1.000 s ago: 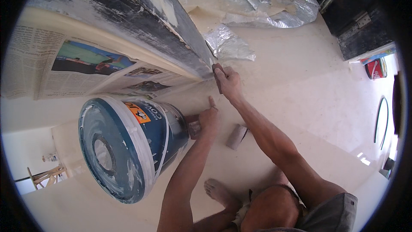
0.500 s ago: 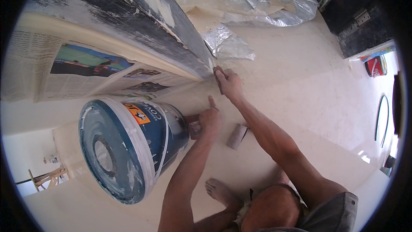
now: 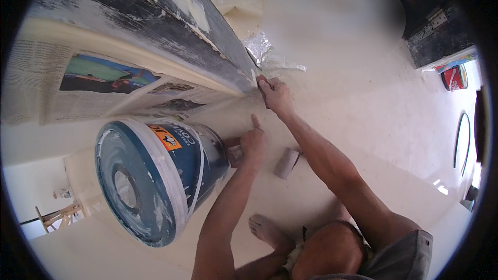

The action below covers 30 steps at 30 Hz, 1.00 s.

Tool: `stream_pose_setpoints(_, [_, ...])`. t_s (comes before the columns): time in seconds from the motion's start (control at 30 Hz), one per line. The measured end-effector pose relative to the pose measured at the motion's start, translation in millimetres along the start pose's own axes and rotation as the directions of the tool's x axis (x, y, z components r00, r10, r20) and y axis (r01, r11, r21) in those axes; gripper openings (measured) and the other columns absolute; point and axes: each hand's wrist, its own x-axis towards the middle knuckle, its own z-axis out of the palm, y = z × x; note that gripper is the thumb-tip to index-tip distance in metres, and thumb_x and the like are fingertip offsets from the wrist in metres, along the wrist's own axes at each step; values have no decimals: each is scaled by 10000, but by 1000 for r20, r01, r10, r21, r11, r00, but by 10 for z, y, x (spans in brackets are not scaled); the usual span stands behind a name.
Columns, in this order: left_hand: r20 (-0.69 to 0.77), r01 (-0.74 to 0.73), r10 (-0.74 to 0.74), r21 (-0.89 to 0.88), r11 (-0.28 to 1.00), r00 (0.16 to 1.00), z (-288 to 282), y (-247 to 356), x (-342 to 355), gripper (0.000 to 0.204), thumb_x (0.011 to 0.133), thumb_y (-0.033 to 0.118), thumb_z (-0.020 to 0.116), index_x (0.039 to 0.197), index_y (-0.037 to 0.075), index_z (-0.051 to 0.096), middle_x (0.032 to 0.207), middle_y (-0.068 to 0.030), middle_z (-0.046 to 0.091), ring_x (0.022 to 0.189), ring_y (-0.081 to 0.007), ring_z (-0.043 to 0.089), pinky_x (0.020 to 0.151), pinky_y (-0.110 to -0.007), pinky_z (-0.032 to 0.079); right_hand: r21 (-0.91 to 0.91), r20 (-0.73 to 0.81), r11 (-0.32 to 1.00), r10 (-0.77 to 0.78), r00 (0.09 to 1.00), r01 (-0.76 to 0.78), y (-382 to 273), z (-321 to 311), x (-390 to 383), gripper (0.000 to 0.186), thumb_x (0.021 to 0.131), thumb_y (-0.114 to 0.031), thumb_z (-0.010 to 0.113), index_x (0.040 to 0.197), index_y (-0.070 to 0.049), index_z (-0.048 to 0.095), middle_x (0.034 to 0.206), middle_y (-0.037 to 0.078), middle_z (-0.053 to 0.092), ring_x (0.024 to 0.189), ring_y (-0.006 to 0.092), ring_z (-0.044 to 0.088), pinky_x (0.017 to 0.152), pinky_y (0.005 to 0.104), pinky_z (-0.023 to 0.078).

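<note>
My right hand pinches a brownish-red piece of folded sandpaper, pressed against the foot of a worn black-and-grey frame. Lower and to the left, my left hand is down near the floor, its index finger stretched forward. Under its other fingers is a second brown sandpaper piece, beside a blue paint bucket with a white rim and handle. A curled piece of sandpaper lies on the floor between my forearms.
Newspaper covers the surface left of the frame. Crumpled silver plastic sheeting lies beyond it, partly hidden by a blurred patch. A red can and a dark curved cable are at the far right. My bare foot is near the bucket.
My right hand and its sandpaper have shifted slightly up and left along the frame's foot. My left hand has hardly moved.
</note>
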Motion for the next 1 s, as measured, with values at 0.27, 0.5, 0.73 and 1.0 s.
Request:
stream_pose_setpoints(0.27, [-61, 13, -12, 1, 1000, 998, 171, 6, 94, 954, 815, 164, 635, 1445, -165, -1, 874, -174, 708, 786, -302, 708, 706, -413, 562, -16, 77, 998, 58, 995, -57, -59, 8, 39, 386, 935, -331, 603, 765, 14, 561, 573, 75, 552, 441, 143, 521, 445, 322, 414])
stream_pose_setpoints(0.5, [7, -10, 10, 5, 1000, 1000, 96, 58, 86, 887, 840, 149, 593, 1442, -173, 26, 869, -192, 700, 784, -295, 704, 689, -426, 555, 75, 101, 989, 117, 988, -125, 15, -34, 155, 345, 940, -311, 612, 830, 16, 625, 651, 62, 594, 535, 112, 523, 500, 288, 422])
stream_pose_setpoints(0.73, [-187, -98, 119, 114, 989, 975, -147, 124, 1, 728, 850, 166, 579, 1467, -47, 256, 861, -170, 702, 768, -314, 700, 672, -441, 557, 571, 65, 784, 252, 966, -243, -80, -531, -47, 360, 942, -335, 624, 1049, 4, 681, 776, 14, 626, 651, 84, 540, 566, 245, 425])
stream_pose_setpoints(1.0, [-532, 196, -27, 263, 945, 846, -760, 314, 359, 779, 856, 153, 570, 1495, -36, 165, 765, -41, 704, 625, -166, 684, 541, -304, 544, 634, 41, 699, 396, 918, -330, 313, -870, -297, 342, 942, -340, 612, 1025, -15, 678, 765, -3, 601, 633, 84, 519, 560, 250, 411])
